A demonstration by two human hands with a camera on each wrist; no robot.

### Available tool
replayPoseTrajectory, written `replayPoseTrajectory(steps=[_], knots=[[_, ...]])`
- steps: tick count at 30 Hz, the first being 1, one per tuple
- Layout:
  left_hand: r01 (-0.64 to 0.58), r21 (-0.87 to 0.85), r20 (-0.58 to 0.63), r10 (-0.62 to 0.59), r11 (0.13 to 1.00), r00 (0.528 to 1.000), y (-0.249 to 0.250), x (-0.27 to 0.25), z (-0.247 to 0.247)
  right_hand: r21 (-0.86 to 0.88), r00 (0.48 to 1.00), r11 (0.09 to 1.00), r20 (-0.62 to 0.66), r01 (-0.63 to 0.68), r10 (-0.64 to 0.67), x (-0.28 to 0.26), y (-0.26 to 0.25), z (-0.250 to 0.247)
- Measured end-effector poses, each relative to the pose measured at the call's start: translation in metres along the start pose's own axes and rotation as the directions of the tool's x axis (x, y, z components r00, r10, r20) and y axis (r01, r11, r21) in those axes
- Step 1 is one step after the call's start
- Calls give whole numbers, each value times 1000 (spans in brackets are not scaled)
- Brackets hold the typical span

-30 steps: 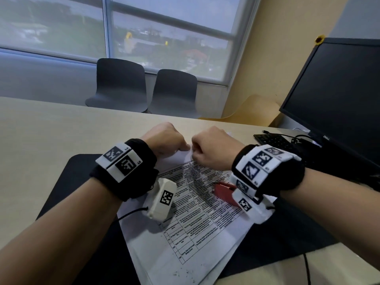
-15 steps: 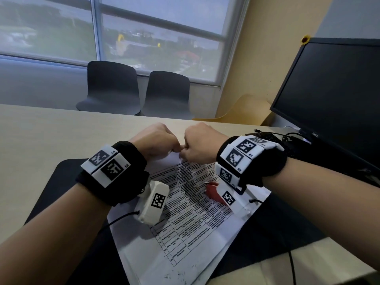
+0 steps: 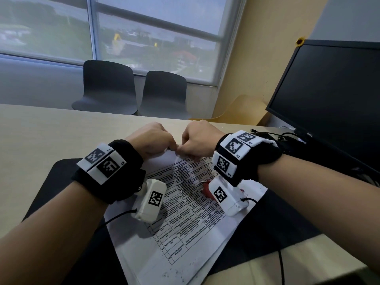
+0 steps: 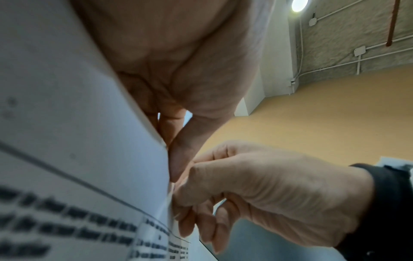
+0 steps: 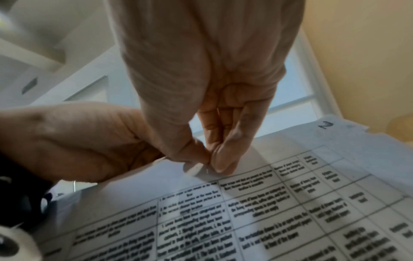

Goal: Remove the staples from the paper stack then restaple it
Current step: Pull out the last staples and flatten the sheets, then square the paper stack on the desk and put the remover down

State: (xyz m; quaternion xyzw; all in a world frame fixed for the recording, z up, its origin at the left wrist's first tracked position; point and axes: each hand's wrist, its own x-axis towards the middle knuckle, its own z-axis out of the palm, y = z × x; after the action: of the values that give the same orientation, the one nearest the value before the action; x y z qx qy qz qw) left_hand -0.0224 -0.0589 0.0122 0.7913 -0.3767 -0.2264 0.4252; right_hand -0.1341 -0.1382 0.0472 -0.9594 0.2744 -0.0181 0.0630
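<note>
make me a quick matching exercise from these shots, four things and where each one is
Things:
1. paper stack
2. red stapler
3. monitor
4. chairs

Places:
A. by the window
B. on the black mat
C. on the paper, under the right wrist
D. far right of the desk

Pairs: 1-B, 2-C, 3-D, 4-A

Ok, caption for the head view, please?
Both hands, left hand and right hand, pinch the far edge of the printed paper stack on a black mat.
</note>
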Motion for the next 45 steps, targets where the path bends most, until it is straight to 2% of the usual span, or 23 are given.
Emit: replayPoseTrajectory(steps=[4,8,10,12,16,18,21,24,26,31,34,38,40,42,43,45], knots=[[34,-19,-4,-34,999,999,2,-3,-2,-76,996,996,-78,38,-44,-7,-6,1],[89,-33,21,-88,995,996,-3,1,-3,-326,970,941,-183,95,-161,-15,-18,11],[123,-12,48,-122,992,991,-9,2,-6,-325,960,945,-271,-21,-72,-13,-10,2],[150,-5,46,-149,989,988,-13,3,-10,-228,949,965,-309,-133,57,-7,9,-14],[133,90,52,-138,987,989,-8,-1,-9,9,964,982,-189,-187,185,-3,51,-27],[100,150,96,-115,984,989,-5,-2,-7,57,961,974,-159,-218,225,-2,74,-24],[62,221,135,-94,973,986,-7,-4,1,-55,959,963,-116,-265,257,-1,103,-17],[27,259,134,-63,965,989,-7,-6,10,-218,971,947,-27,-238,238,-2,123,-4],[11,250,140,-48,968,989,-6,-7,11,-245,975,945,-6,-219,224,-2,128,1],[-7,207,145,-24,978,989,-5,-7,8,-334,980,923,-102,-193,169,2,121,-1],[5,193,123,-30,981,992,-7,-6,5,-298,986,944,-119,-143,112,-7,109,-6],[20,193,95,-39,981,995,-11,-2,-7,-141,1000,990,-7,-28,27,-32,89,-7],[30,179,73,-44,983,996,-14,1,-12,-39,989,998,142,44,-38,-44,80,-4],[29,159,70,-40,987,997,-15,1,-17,6,948,999,315,49,-48,-52,75,5],[23,137,92,-36,990,995,-16,1,-19,6,934,999,354,50,-48,-54,73,12],[43,86,190,-58,995,980,-17,1,-23,-41,938,995,339,93,-74,-53,73,26]])
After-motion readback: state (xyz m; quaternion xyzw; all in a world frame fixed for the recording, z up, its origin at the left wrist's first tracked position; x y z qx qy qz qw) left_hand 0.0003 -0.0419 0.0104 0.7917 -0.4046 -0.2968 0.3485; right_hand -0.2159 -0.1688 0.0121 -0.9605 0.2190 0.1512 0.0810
